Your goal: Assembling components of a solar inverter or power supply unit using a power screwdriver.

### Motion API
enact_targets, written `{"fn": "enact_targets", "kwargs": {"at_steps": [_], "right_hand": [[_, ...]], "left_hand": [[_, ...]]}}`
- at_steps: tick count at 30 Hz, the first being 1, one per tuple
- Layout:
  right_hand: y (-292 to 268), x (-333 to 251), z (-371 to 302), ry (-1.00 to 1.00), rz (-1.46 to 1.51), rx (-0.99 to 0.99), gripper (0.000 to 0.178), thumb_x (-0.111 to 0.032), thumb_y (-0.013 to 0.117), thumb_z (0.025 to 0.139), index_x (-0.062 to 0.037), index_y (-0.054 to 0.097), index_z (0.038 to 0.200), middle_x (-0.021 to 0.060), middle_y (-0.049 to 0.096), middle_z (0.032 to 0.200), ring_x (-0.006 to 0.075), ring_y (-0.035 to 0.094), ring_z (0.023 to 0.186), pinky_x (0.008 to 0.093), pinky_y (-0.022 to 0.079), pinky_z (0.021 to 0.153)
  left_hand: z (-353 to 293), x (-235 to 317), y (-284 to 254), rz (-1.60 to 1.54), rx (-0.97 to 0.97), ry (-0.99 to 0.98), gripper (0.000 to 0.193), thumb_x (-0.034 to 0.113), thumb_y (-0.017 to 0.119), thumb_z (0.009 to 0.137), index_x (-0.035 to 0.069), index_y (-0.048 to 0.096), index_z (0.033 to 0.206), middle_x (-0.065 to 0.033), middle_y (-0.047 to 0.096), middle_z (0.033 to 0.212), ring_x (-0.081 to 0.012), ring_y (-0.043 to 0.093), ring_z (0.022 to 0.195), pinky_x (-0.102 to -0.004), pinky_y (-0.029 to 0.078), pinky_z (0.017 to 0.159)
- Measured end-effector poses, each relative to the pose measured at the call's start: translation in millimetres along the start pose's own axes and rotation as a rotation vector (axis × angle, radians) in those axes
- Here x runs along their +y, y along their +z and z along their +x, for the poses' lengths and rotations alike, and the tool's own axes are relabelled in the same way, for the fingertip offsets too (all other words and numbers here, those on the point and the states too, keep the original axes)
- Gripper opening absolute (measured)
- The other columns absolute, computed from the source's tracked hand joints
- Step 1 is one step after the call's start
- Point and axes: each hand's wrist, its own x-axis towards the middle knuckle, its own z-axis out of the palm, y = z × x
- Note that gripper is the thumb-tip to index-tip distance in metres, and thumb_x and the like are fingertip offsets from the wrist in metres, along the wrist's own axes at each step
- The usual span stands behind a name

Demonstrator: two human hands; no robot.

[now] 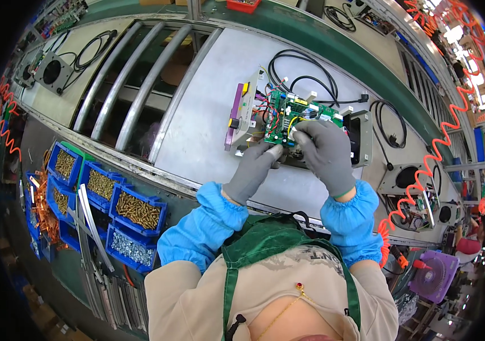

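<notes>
A green circuit board [279, 116] with red, black and yellow wires lies over an opened device, whose grey front panel [246, 116] has a purple edge and yellow-and-black parts. My left hand [254, 170], in a grey glove, is closed at the near left edge of the board, thumb on top and fingertips partly hidden below. Over the board's near middle, my gloved right hand [329, 154] pinches a small white connector [292, 134] beside the yellow wires. Its other fingers are curled and cover the board's right part. Beyond the hand shows the device's dark fan end [360, 136].
A coiled black power cord [305, 57] lies behind the device, its plug [363, 98] to the right. Metal rollers [134, 85] cross the line at left. Blue bins [134, 211] of brass and silver fasteners stand at lower left. Orange coiled hoses [424, 170] hang at right, above more device parts.
</notes>
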Motion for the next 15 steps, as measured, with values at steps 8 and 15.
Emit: {"fn": "enact_targets", "kwargs": {"at_steps": [8, 15], "right_hand": [[2.0, -3.8, 28.3, 0.105, -0.453, -0.252, 0.018, -0.023, 0.061, 0.078, -0.0074, 0.069, 0.082, 0.0127, 0.062, 0.067, 0.0292, 0.062, 0.064, 0.0407, 0.048, 0.059], [-0.6, -14.5, 34.3, 0.264, -0.512, -0.359, 0.019, -0.023, 0.062, 0.077, -0.0059, 0.069, 0.079, 0.0126, 0.064, 0.068, 0.0277, 0.063, 0.065, 0.0389, 0.049, 0.062]], "left_hand": [[12.8, -3.2, -7.0, -0.134, -0.056, -0.078, 0.029, 0.023, 0.051, 0.094, 0.000, 0.062, 0.109, -0.0043, 0.066, 0.093, -0.0100, 0.058, 0.079, -0.0256, 0.047, 0.069], [17.0, -12.8, -9.6, -0.175, -0.005, -0.071, 0.031, 0.025, 0.058, 0.090, 0.002, 0.061, 0.110, -0.0029, 0.063, 0.088, -0.0084, 0.054, 0.073, -0.0245, 0.045, 0.064]]}}
